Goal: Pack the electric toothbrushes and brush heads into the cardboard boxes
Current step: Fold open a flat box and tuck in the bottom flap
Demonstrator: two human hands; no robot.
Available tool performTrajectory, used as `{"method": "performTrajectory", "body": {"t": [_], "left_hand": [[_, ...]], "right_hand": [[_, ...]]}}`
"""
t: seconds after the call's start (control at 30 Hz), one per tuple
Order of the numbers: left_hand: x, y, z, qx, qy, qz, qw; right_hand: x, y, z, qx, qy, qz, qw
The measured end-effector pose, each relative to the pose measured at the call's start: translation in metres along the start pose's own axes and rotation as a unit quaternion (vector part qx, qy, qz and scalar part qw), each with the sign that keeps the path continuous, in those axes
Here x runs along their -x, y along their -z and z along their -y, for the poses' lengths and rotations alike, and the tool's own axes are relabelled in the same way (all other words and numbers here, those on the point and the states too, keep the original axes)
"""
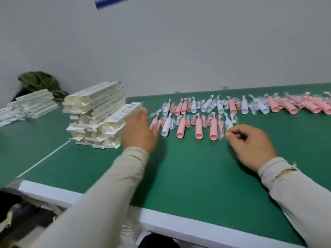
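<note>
Rows of pink and white electric toothbrushes (198, 128) and brush heads in clear wrappers (221, 133) lie across the green table (197, 169). A tall stack of long cream cardboard boxes (96, 115) stands left of them. My left hand (139, 131) is blurred, fingers stretched out, just right of the stack, next to the top box (125, 111). My right hand (250, 142) hovers low by the near row's right end, fingers curled, fingertips pinched at a wrapped white toothbrush (228, 123); whether it holds the wrapper is unclear.
More flat boxes (30, 104) are piled at the far left, with a dark green cloth bundle (41, 81) behind them. The table's white front edge (179, 228) runs near me. A grey wall stands behind the table.
</note>
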State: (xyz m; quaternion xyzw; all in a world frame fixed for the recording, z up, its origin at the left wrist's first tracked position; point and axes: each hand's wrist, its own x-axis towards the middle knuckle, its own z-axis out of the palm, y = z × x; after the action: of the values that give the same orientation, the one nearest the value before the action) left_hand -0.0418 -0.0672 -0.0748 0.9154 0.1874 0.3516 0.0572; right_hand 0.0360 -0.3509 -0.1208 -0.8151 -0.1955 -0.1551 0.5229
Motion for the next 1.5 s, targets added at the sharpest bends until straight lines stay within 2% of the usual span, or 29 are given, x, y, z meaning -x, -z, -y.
{"method": "performTrajectory", "body": {"t": [0.1,0.17,0.4,0.53,0.6,0.7,0.83,0.87,0.9,0.97,1.03,1.1,1.17,1.23,1.33,1.37,1.4,1.43,1.5], "left_hand": [[-0.025,0.012,0.056,-0.127,0.15,0.017,0.98],[-0.029,0.015,0.077,-0.177,0.211,0.022,0.961],[-0.038,0.009,0.091,-0.187,0.23,0.061,0.953],[-0.04,0.01,0.085,-0.109,0.219,0.038,0.969],[-0.038,0.011,0.077,-0.037,0.213,0.004,0.976],[-0.031,0.019,0.048,0.076,0.148,-0.086,0.982],[-0.005,0.033,-0.034,0.206,-0.035,-0.199,0.958],[0.005,0.033,-0.057,0.227,-0.07,-0.201,0.95],[0.014,0.029,-0.079,0.249,-0.102,-0.192,0.944],[0.025,0.015,-0.116,0.28,-0.169,-0.171,0.93],[0.029,0.0,-0.14,0.277,-0.219,-0.154,0.923],[0.031,-0.018,-0.15,0.259,-0.263,-0.126,0.921],[0.034,-0.036,-0.149,0.258,-0.306,-0.094,0.911],[0.035,-0.048,-0.142,0.333,-0.275,-0.07,0.899],[0.027,-0.051,-0.131,0.506,-0.052,-0.064,0.858],[0.024,-0.05,-0.129,0.549,0.025,-0.027,0.835],[0.021,-0.048,-0.129,0.597,0.083,0.038,0.797],[0.019,-0.049,-0.129,0.651,0.115,0.12,0.741],[0.017,-0.049,-0.131,0.74,0.144,0.253,0.606]], "right_hand": [[0.001,-0.002,0.001,-0.012,0.005,0.008,1.0],[0.001,-0.001,0.002,-0.017,0.004,0.008,1.0],[-0.001,0.0,-0.002,-0.027,-0.024,0.0,0.999],[0.0,0.0,-0.003,-0.03,-0.031,0.0,0.999],[0.0,0.0,-0.003,-0.027,-0.032,-0.001,0.999],[0.001,0.0,0.003,-0.042,-0.028,-0.003,0.999],[0.006,-0.005,0.024,-0.12,-0.025,0.004,0.992],[0.006,-0.006,0.033,-0.195,-0.048,0.01,0.98],[0.003,-0.006,0.043,-0.294,-0.087,0.025,0.951],[-0.011,-0.002,0.06,-0.452,-0.16,0.063,0.875],[-0.031,0.002,0.07,-0.503,-0.21,0.049,0.837],[-0.047,0.005,0.071,-0.495,-0.251,-0.01,0.832],[-0.053,0.003,0.06,-0.473,-0.255,-0.042,0.842],[-0.048,0.005,0.04,-0.438,-0.23,-0.026,0.868],[-0.039,0.01,0.018,-0.409,-0.221,0.034,0.885],[-0.038,0.011,0.016,-0.419,-0.222,0.055,0.879],[-0.037,0.011,0.015,-0.436,-0.217,0.072,0.871],[-0.035,0.008,0.018,-0.449,-0.21,0.094,0.863],[-0.028,0.0,0.027,-0.444,-0.202,0.147,0.861]]}}
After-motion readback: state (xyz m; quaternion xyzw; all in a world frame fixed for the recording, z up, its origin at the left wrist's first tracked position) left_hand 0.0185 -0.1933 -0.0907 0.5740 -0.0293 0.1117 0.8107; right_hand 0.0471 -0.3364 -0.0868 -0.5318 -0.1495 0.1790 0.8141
